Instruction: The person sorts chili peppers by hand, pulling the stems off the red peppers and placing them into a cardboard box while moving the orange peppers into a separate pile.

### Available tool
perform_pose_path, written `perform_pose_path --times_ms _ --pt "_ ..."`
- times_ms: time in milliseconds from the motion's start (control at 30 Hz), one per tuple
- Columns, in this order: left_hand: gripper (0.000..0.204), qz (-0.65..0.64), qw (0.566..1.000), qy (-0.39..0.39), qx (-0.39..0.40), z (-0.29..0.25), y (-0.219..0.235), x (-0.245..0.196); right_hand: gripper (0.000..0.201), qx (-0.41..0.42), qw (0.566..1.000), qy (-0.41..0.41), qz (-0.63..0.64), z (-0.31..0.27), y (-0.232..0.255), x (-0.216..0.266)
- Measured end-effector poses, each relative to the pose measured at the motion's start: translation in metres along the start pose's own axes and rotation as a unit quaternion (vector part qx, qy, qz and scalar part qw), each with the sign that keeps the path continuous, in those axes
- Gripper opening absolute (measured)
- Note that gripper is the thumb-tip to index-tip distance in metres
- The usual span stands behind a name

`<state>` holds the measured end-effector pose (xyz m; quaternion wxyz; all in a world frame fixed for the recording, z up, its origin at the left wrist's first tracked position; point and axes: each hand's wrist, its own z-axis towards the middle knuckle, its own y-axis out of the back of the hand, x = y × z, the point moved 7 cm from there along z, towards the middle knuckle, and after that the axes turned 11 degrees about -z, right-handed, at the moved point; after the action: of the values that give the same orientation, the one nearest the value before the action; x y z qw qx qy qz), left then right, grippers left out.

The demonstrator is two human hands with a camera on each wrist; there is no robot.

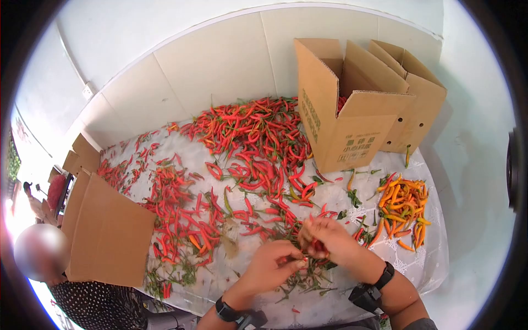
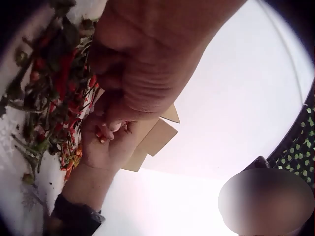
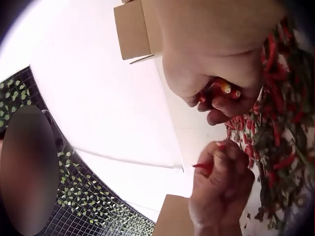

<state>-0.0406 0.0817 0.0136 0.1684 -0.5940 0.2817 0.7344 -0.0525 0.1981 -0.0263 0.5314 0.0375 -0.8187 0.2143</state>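
My right hand curls round several red chili peppers; their cut-looking ends show between palm and fingers in the right wrist view. Close beside it, my left hand pinches a red chili, whose tip sticks out past the fingers. Both hands are close over a heap of green stems near the table's front edge. In the left wrist view, the back of my left hand hides much of its grip.
Loose red chilies spread across the white-covered table. A pile of orange chilies lies to the right. Open cardboard boxes stand at the back right. Another box is on the left, beside a person in a dotted top.
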Motion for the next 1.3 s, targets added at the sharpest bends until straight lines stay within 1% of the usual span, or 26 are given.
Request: perform_pose_path --times_ms 67,100,133,167,200,233,267,367,400,467,500,567,633,733,767,867,967,1067,1167,1267,1300 --pt "0.016 0.022 0.998 0.046 0.031 -0.002 -0.007 0.013 0.034 -0.075 0.990 0.013 -0.122 0.002 0.013 0.018" --pt "0.018 0.022 0.998 0.049 0.034 -0.001 -0.009 0.011 0.034 -0.112 0.977 0.021 -0.183 0.001 0.018 0.027" --pt "0.019 0.022 0.998 0.053 0.037 0.000 -0.011 0.008 0.028 -0.140 0.951 0.091 -0.261 0.012 0.027 0.031" --pt "0.021 0.024 0.997 0.058 0.043 0.000 -0.011 0.006 0.026 -0.171 0.908 0.145 -0.356 0.021 0.032 0.034" --pt "0.021 0.012 0.998 0.062 0.030 -0.001 -0.009 0.007 0.024 -0.200 0.852 0.196 -0.443 0.029 0.033 0.039" --pt "0.021 0.001 0.998 0.066 0.018 -0.001 -0.007 0.010 0.021 -0.226 0.784 0.244 -0.525 0.029 0.028 0.050" --pt "0.020 -0.010 0.997 0.070 0.006 -0.002 -0.005 0.013 0.020 -0.230 0.767 0.201 -0.565 0.036 0.025 0.051" --pt "0.020 -0.072 0.990 0.041 -0.115 -0.004 0.014 0.016 0.025 -0.189 0.711 0.181 -0.653 0.053 0.014 0.041" --pt "0.021 -0.070 0.987 0.047 -0.135 -0.004 0.021 0.023 0.026 -0.189 0.708 0.179 -0.657 0.056 0.013 0.038" --pt "0.020 -0.176 0.959 0.095 -0.203 -0.009 0.029 0.034 0.028 -0.187 0.702 0.174 -0.665 0.060 0.010 0.032" --pt "0.020 -0.228 0.937 0.119 -0.238 -0.012 0.032 0.036 0.028 -0.175 0.706 0.156 -0.669 0.058 0.008 0.030" --pt "0.015 -0.266 0.923 0.119 -0.251 -0.012 0.035 0.030 0.026 -0.151 0.711 0.120 -0.677 0.049 0.007 0.030" --pt "0.014 -0.297 0.910 0.116 -0.266 -0.012 0.035 0.032 0.024 -0.153 0.706 0.147 -0.676 0.034 0.008 0.034" --pt "0.013 -0.306 0.902 0.141 -0.272 -0.014 0.030 0.027 0.023 -0.163 0.692 0.166 -0.684 0.022 0.013 0.034" --pt "0.012 -0.307 0.901 0.132 -0.277 -0.014 0.031 0.028 0.023 -0.168 0.687 0.170 -0.686 0.019 0.013 0.034" --pt "0.011 -0.306 0.899 0.107 -0.294 -0.013 0.037 0.032 0.023 -0.230 0.680 0.137 -0.682 0.020 0.013 0.048" --pt "0.010 -0.313 0.891 0.099 -0.314 -0.015 0.044 0.036 0.022 -0.240 0.639 0.133 -0.718 0.029 0.012 0.049" --pt "0.010 -0.320 0.884 0.100 -0.326 -0.015 0.048 0.037 0.020 -0.172 0.599 0.074 -0.779 0.040 0.010 0.030" --pt "0.010 -0.307 0.891 0.107 -0.317 -0.014 0.046 0.038 0.020 -0.159 0.586 0.066 -0.792 0.040 0.003 0.033" --pt "0.011 -0.306 0.898 0.127 -0.288 -0.015 0.045 0.042 0.016 -0.121 0.614 0.105 -0.773 0.041 -0.002 0.039" --pt "0.012 -0.308 0.898 0.138 -0.284 -0.016 0.045 0.043 0.015 -0.122 0.668 0.179 -0.712 0.040 -0.002 0.041"
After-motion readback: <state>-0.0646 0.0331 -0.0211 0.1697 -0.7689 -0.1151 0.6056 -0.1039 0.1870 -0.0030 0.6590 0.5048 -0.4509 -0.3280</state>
